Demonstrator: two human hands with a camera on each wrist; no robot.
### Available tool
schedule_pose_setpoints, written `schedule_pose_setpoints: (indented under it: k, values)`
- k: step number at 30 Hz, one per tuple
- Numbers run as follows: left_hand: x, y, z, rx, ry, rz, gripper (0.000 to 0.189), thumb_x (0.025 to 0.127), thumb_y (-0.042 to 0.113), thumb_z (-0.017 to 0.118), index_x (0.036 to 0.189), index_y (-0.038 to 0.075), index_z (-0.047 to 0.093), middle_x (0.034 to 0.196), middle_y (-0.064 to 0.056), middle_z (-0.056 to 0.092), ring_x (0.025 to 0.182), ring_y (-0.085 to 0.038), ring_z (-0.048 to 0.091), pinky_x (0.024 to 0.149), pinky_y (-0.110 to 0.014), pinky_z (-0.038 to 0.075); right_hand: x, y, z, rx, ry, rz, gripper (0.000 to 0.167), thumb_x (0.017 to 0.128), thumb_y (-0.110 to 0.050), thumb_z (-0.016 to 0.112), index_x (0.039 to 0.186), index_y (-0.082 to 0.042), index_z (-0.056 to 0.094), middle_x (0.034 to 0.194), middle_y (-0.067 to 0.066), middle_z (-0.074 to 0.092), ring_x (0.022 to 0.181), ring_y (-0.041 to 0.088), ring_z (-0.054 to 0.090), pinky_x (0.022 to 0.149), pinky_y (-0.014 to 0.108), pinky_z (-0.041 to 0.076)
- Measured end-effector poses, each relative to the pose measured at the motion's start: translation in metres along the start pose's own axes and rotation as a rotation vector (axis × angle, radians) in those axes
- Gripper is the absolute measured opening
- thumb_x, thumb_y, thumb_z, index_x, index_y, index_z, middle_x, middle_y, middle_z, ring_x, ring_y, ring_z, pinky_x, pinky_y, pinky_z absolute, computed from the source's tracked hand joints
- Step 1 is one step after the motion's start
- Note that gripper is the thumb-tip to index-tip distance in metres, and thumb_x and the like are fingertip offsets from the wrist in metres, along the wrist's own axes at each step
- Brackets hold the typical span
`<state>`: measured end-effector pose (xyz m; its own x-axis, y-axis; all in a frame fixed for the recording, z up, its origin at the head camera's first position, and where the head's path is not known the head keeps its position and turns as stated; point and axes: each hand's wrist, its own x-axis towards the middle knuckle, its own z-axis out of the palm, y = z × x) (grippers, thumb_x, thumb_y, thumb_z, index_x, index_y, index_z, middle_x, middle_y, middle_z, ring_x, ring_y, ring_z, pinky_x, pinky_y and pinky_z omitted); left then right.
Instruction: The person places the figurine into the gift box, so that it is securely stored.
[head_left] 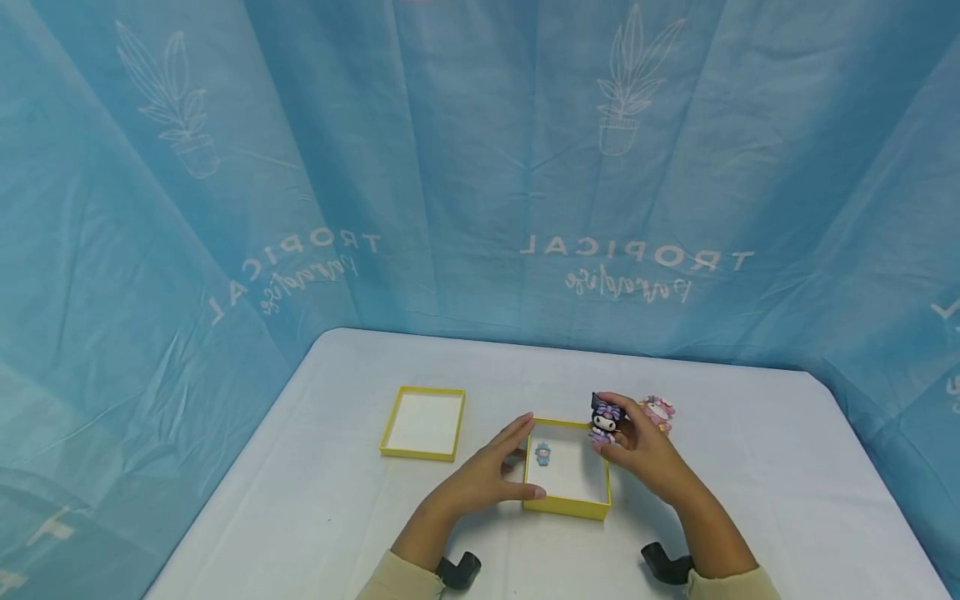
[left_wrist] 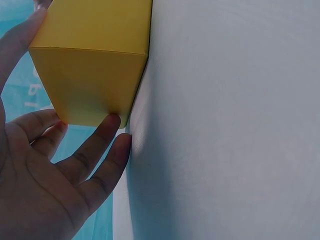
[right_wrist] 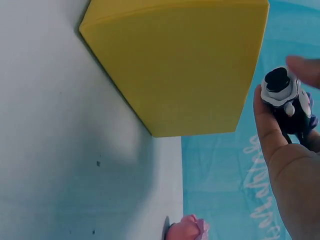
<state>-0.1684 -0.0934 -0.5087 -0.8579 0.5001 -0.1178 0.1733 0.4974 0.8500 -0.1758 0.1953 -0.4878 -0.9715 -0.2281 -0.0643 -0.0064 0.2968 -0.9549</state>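
A yellow box [head_left: 572, 507] with a white inside stands on the table, its top uncovered. Inside, towards the left, is a small blue figurine [head_left: 543, 454]. My left hand [head_left: 491, 471] holds the box by its left side, thumb at the near corner and index finger at the far one. More of its fingertips touch the yellow wall [left_wrist: 85, 85] in the left wrist view. Over the box's far right corner, my right hand [head_left: 648, 454] pinches a black-and-purple figurine [head_left: 604, 418] between thumb and fingers. Its dark underside shows in the right wrist view.
A shallow yellow-edged lid [head_left: 425, 423], white side up, lies left of the box. Behind the right hand is a pink figurine [head_left: 658, 412], partly hidden. A white cloth covers the table [head_left: 300, 508]; a blue printed curtain [head_left: 480, 167] hangs around it.
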Motion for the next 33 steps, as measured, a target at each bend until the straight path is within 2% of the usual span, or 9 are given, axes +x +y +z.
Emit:
schedule_pose_setpoints:
  k: [3,8,15,18,22,28,31,33]
  values:
    - [0.0,0.0,0.0,-0.001,-0.001,-0.003,0.104,0.079,0.048,0.084,0.16,0.043,0.019,0.167,0.028,0.009,0.15,-0.014,0.037,0.116,-0.041,0.045,-0.001,0.0,0.002,-0.024,-0.002,0.003,0.073,0.088,-0.012,0.077,0.15,-0.03,0.042,0.152,0.015,0.043,0.138,0.034,0.05,0.109,0.032,0.049]
    - [0.0,-0.001,0.0,-0.008,-0.005,-0.005,0.104,0.079,0.048,0.084,0.16,0.043,0.019,0.167,0.028,0.009,0.148,-0.015,0.039,0.116,-0.04,0.045,-0.002,-0.001,0.004,-0.082,-0.003,-0.042,0.071,0.088,-0.011,0.078,0.149,-0.025,0.046,0.15,0.015,0.045,0.133,0.033,0.054,0.105,0.031,0.053]
    - [0.001,-0.003,0.0,-0.016,-0.006,0.0,0.104,0.079,0.048,0.084,0.16,0.044,0.019,0.166,0.029,0.009,0.144,-0.016,0.045,0.115,-0.041,0.046,0.001,-0.002,0.009,-0.162,-0.004,-0.136,0.065,0.086,-0.022,0.083,0.141,-0.017,0.049,0.136,0.012,0.057,0.114,0.022,0.062,0.101,0.027,0.055]
    - [0.002,-0.003,0.0,-0.017,-0.007,0.006,0.104,0.079,0.048,0.084,0.16,0.044,0.019,0.166,0.029,0.009,0.144,-0.016,0.045,0.115,-0.041,0.046,0.0,-0.002,0.011,-0.19,-0.008,-0.151,0.061,0.086,-0.023,0.082,0.137,-0.016,0.05,0.135,0.01,0.054,0.115,0.024,0.06,0.101,0.027,0.055]
    - [0.002,-0.004,0.0,-0.013,-0.009,0.013,0.103,0.08,0.049,0.083,0.16,0.044,0.018,0.167,0.029,0.008,0.146,-0.016,0.043,0.115,-0.04,0.046,0.0,-0.005,0.015,-0.221,-0.007,-0.165,0.06,0.085,-0.025,0.084,0.136,-0.018,0.054,0.134,0.006,0.051,0.115,0.024,0.061,0.1,0.027,0.056]
    - [0.001,-0.003,-0.001,-0.001,-0.01,0.012,0.103,0.08,0.049,0.083,0.161,0.041,0.019,0.167,0.027,0.009,0.146,-0.018,0.044,0.115,-0.041,0.046,0.0,-0.007,0.019,-0.326,-0.005,-0.223,0.057,0.082,-0.03,0.086,0.131,-0.025,0.058,0.121,-0.007,0.058,0.103,0.011,0.058,0.097,0.041,0.055]
    - [0.001,-0.003,-0.001,-0.008,-0.014,0.017,0.103,0.08,0.049,0.083,0.161,0.041,0.019,0.167,0.027,0.009,0.145,-0.02,0.045,0.115,-0.042,0.046,0.001,-0.008,0.02,-0.332,-0.018,-0.228,0.058,0.082,-0.032,0.086,0.131,-0.027,0.057,0.12,-0.007,0.058,0.102,0.012,0.057,0.095,0.044,0.055]
    - [0.001,-0.004,-0.001,-0.013,-0.016,0.021,0.103,0.08,0.049,0.083,0.161,0.042,0.019,0.167,0.027,0.009,0.146,-0.02,0.044,0.115,-0.042,0.046,0.001,-0.009,0.021,-0.321,-0.036,-0.228,0.058,0.082,-0.031,0.086,0.132,-0.026,0.056,0.122,-0.005,0.057,0.104,0.012,0.058,0.097,0.041,0.056]
